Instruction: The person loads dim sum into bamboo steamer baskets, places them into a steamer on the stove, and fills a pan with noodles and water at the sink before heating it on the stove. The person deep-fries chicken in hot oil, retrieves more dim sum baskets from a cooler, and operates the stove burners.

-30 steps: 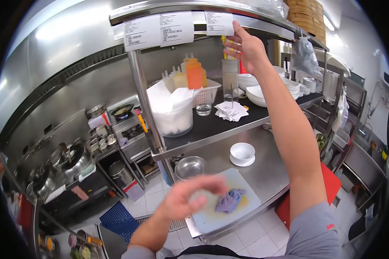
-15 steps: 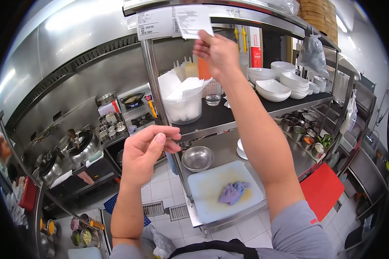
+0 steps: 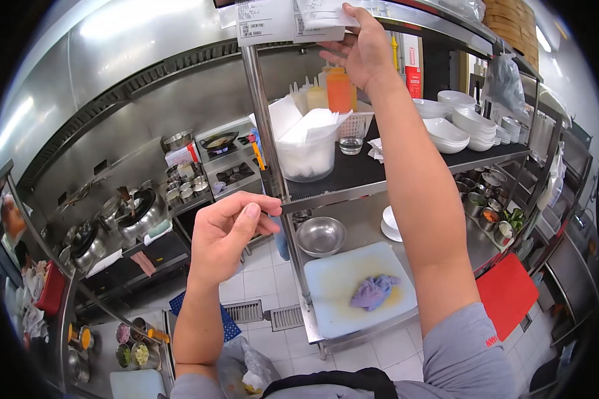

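At the top of the head view, my right hand [image 3: 361,50] is raised to the shelf's upper rail. Its thumb and fingers pinch a white paper slip [image 3: 331,13], whose top is cut off by the frame. Printed order tickets [image 3: 265,21] hang right beside that slip. My left hand [image 3: 229,233] is in mid-air left of the shelf post, fingers loosely bent and thumb apart, with nothing visible in it. Nearest to it on the shelf stands a clear tub [image 3: 305,159] stuffed with white paper.
Squeeze bottles [image 3: 339,90], a drinking glass [image 3: 350,145] and white bowls [image 3: 444,133] stand on the shelf. Below are a steel bowl [image 3: 321,236] and a white cutting board [image 3: 323,312] bearing a purple cloth [image 3: 374,292]. Woks [image 3: 143,211] and stoves are at the left.
My right hand has gone up with the paper slip, which now overlaps the hung tickets at the rail. My left hand keeps about the same pose. The view has shifted slightly.
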`<state>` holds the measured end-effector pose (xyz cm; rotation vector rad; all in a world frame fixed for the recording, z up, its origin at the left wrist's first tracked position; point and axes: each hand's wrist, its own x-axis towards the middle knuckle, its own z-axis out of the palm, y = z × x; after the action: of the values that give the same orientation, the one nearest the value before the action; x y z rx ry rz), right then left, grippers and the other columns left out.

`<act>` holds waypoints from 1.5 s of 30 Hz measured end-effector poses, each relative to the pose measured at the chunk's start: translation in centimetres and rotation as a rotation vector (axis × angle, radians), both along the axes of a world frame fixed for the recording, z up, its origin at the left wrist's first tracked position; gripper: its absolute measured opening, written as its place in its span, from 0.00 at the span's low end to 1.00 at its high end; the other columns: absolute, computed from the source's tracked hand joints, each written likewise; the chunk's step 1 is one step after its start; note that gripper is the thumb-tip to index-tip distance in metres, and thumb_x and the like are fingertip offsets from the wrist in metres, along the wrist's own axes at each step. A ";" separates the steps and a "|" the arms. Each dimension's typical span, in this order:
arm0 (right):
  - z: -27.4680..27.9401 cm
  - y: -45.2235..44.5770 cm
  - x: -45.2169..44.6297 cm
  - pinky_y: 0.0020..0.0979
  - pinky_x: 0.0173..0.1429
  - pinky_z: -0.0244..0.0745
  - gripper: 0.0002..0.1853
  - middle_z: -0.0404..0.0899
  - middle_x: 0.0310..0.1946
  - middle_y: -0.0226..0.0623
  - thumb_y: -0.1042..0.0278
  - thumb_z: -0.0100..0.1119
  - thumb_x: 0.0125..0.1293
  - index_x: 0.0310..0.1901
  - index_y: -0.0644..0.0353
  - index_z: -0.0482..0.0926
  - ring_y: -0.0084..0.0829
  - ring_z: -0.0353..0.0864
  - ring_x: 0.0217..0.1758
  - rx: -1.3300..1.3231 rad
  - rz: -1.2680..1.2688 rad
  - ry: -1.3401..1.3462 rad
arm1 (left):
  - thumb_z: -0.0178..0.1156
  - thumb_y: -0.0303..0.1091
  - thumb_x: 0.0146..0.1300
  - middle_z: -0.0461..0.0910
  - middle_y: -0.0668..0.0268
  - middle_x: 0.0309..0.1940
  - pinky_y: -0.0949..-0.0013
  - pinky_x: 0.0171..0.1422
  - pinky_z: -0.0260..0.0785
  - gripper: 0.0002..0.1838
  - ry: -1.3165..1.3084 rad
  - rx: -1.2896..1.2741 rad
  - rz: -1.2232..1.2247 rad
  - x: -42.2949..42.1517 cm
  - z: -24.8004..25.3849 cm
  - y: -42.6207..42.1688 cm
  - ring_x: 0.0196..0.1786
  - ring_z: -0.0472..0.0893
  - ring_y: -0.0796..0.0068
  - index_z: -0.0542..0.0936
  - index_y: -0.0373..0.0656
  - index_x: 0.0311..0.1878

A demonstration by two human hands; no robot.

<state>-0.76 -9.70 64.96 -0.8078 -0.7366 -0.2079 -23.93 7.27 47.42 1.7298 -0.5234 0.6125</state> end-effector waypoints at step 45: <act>-91.4 -74.6 -36.4 0.33 0.22 0.64 0.35 0.70 0.19 0.29 0.27 0.48 0.66 0.28 0.58 0.73 0.26 0.70 0.20 -0.138 -1.231 2.098 | 0.58 0.35 0.67 0.83 0.51 0.50 0.60 0.54 0.76 0.18 0.964 1.100 -0.598 15.0 -40.3 -43.0 0.49 0.84 0.57 0.79 0.40 0.58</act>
<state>-37.16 -84.35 -26.45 -1.0193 1.7881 -0.2611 -8.98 -35.68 7.14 2.3923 -0.6549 -1.1198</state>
